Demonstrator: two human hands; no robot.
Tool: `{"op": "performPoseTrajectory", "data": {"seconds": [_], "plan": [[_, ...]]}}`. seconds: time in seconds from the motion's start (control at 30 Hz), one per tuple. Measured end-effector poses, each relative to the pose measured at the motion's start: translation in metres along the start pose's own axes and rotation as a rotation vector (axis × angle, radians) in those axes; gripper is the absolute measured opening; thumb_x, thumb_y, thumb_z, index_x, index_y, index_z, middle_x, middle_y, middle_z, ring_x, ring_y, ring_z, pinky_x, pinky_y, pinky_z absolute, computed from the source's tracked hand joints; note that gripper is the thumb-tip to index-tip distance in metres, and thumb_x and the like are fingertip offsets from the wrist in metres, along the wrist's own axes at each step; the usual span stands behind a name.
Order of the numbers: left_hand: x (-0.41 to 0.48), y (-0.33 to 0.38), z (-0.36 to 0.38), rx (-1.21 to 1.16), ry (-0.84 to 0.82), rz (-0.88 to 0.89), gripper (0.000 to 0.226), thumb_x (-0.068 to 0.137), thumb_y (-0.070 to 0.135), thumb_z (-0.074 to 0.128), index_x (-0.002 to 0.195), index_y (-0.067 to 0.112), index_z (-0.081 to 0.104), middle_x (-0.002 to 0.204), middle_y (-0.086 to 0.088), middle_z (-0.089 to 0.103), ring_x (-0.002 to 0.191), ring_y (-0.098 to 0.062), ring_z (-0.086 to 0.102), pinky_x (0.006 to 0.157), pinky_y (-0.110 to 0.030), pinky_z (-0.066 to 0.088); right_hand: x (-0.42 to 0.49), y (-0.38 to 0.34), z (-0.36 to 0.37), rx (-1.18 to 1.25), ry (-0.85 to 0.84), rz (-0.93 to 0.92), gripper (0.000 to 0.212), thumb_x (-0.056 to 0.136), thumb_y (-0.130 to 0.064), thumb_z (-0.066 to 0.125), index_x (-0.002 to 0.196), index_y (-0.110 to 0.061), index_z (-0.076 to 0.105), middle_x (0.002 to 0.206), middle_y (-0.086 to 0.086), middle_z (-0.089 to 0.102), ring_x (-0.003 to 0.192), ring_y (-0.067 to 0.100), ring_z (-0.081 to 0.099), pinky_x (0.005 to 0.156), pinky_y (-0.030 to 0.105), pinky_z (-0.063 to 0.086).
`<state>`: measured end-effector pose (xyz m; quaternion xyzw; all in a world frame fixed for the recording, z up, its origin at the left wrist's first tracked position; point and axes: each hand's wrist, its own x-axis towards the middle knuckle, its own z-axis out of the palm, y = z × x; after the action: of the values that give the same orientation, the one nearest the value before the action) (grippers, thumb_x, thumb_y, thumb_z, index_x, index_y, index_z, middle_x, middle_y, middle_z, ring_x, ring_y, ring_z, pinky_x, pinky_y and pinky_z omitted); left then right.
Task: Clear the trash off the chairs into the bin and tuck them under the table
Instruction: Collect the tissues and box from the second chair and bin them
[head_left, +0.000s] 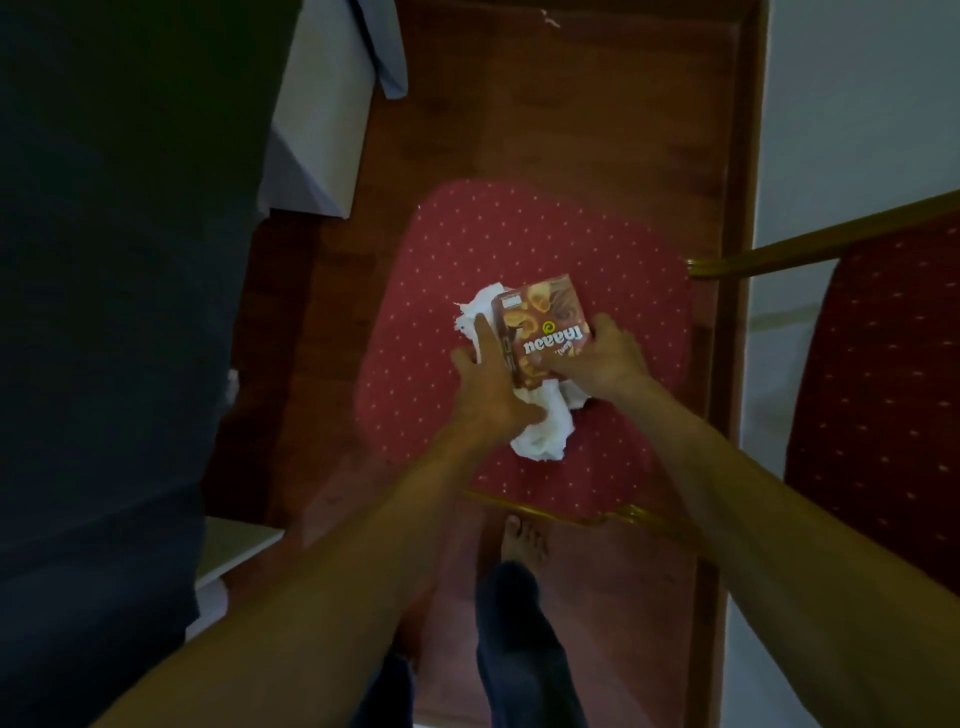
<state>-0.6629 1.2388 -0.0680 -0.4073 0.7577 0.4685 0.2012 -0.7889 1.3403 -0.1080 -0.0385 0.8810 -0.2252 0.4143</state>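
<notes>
A red dotted chair seat with a gold frame lies below me. On it rest a brown snack box and crumpled white tissue, with more tissue showing behind the box's left side. My left hand presses on the tissue and the box's left edge, fingers spread. My right hand grips the box's right lower corner. No bin is in view.
A second red chair with a gold rail stands at the right. A table with a dark and white cloth fills the left. Reddish wood floor surrounds the seat. My bare foot stands just behind the chair's rear rail.
</notes>
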Motion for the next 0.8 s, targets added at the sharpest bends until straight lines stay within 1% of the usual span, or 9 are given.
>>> {"op": "performPoseTrajectory", "data": {"seconds": [0.07, 0.13, 0.23, 0.3, 0.37, 0.43, 0.57, 0.7, 0.8], "plan": [[0.010, -0.001, 0.012, 0.077, 0.006, 0.016, 0.125, 0.073, 0.019, 0.085, 0.158, 0.018, -0.007, 0.152, -0.022, 0.016, 0.131, -0.037, 0.044, 0.094, -0.034, 0.044, 0.003, 0.013, -0.002, 0.074, -0.003, 0.017, 0.087, 0.049, -0.067, 0.088, 0.118, -0.020, 0.064, 0.117, 0.002, 0.073, 0.105, 0.024, 0.069, 0.084, 0.036, 0.056], [0.017, -0.006, 0.018, 0.159, 0.017, 0.027, 0.096, 0.079, 0.016, 0.078, 0.155, 0.012, 0.018, 0.149, -0.022, 0.032, 0.129, -0.038, 0.046, 0.098, -0.037, 0.043, 0.003, 0.022, -0.009, 0.184, -0.002, 0.042, 0.082, 0.045, -0.064, 0.091, 0.112, -0.022, 0.068, 0.107, -0.003, 0.076, 0.096, 0.019, 0.072, 0.079, 0.033, 0.058], [0.026, -0.020, 0.017, 0.184, 0.082, 0.161, 0.038, 0.088, 0.009, 0.063, 0.126, 0.002, 0.058, 0.119, -0.017, 0.064, 0.106, -0.029, 0.064, 0.076, -0.026, 0.045, 0.001, 0.032, -0.024, 0.466, 0.046, 0.051, 0.078, 0.045, -0.049, 0.095, 0.110, -0.015, 0.070, 0.102, 0.002, 0.079, 0.089, 0.020, 0.077, 0.074, 0.035, 0.062], [0.029, -0.027, 0.011, 0.205, 0.110, 0.238, 0.017, 0.086, 0.007, 0.059, 0.098, 0.000, 0.069, 0.089, -0.012, 0.071, 0.079, -0.020, 0.067, 0.060, -0.024, 0.047, -0.002, 0.038, -0.037, 0.650, 0.079, 0.036, 0.070, 0.053, -0.042, 0.095, 0.112, -0.011, 0.074, 0.102, 0.005, 0.081, 0.091, 0.023, 0.079, 0.076, 0.036, 0.063], [0.030, -0.029, 0.001, 0.195, 0.136, 0.287, 0.015, 0.081, 0.005, 0.057, 0.081, -0.001, 0.070, 0.070, -0.009, 0.068, 0.062, -0.020, 0.064, 0.054, -0.029, 0.049, -0.009, 0.040, -0.048, 0.800, 0.040, 0.017, 0.049, 0.069, -0.032, 0.092, 0.111, -0.012, 0.077, 0.104, 0.006, 0.081, 0.096, 0.025, 0.078, 0.088, 0.044, 0.062], [0.032, -0.028, -0.007, 0.187, 0.166, 0.349, 0.019, 0.076, 0.009, 0.055, 0.078, -0.001, 0.071, 0.070, -0.010, 0.067, 0.064, -0.024, 0.064, 0.053, -0.026, 0.043, -0.018, 0.035, -0.053, 0.895, -0.068, 0.028, 0.040, 0.080, -0.030, 0.086, 0.114, -0.010, 0.077, 0.109, 0.009, 0.080, 0.101, 0.028, 0.077, 0.095, 0.047, 0.059], [0.044, -0.020, -0.015, 0.254, 0.216, 0.382, 0.030, 0.080, 0.023, 0.065, 0.106, 0.010, 0.074, 0.117, -0.013, 0.065, 0.106, -0.030, 0.060, 0.083, -0.034, 0.050, -0.031, 0.018, -0.040, 0.976, -0.216, 0.071, 0.049, 0.086, -0.031, 0.079, 0.126, -0.003, 0.070, 0.116, 0.014, 0.077, 0.091, 0.026, 0.077, 0.080, 0.038, 0.060], [0.041, -0.007, -0.010, -0.096, 0.026, 0.263, 0.030, 0.080, 0.035, 0.061, 0.098, 0.012, 0.069, 0.102, -0.006, 0.075, 0.093, -0.026, 0.071, 0.074, -0.036, 0.057, -0.036, 0.000, -0.015, 1.069, -0.404, 0.148, 0.051, 0.091, -0.036, 0.072, 0.132, -0.006, 0.068, 0.125, 0.015, 0.073, 0.101, 0.032, 0.072, 0.098, 0.048, 0.054], [0.030, -0.014, -0.014, -0.429, 0.046, 0.163, 0.023, 0.084, 0.014, 0.066, 0.106, 0.008, 0.067, 0.096, -0.006, 0.074, 0.087, -0.024, 0.072, 0.070, -0.038, 0.061, -0.046, -0.012, -0.004, 1.200, -0.482, 0.177, 0.050, 0.095, -0.030, 0.066, 0.136, -0.002, 0.063, 0.120, 0.015, 0.072, 0.097, 0.029, 0.072, 0.096, 0.044, 0.056]]}}
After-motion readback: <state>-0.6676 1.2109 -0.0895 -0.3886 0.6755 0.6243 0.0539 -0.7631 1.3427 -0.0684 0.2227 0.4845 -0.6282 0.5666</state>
